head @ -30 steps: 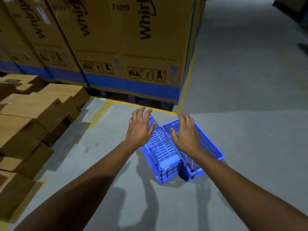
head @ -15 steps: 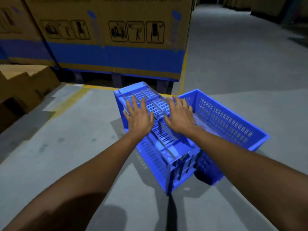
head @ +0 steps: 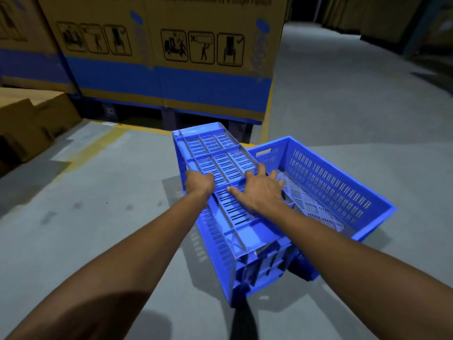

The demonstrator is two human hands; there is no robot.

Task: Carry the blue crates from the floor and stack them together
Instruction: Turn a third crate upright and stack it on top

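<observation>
Crates number two, both blue, touching each other on the grey floor (head: 98, 217): an upturned crate (head: 220, 163), base up, and an open-topped crate (head: 331, 182) at its right side. The left hand (head: 199, 182) has its grip curled over the upturned crate's left edge. The right hand (head: 259, 190) lies with its grip spread on that crate's base.

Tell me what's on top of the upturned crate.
Two hands. The left hand grips the left edge of the upturned crate; the right hand lies spread on its slatted bottom, near the right edge. Its own walls cover whatever is under it.
</observation>
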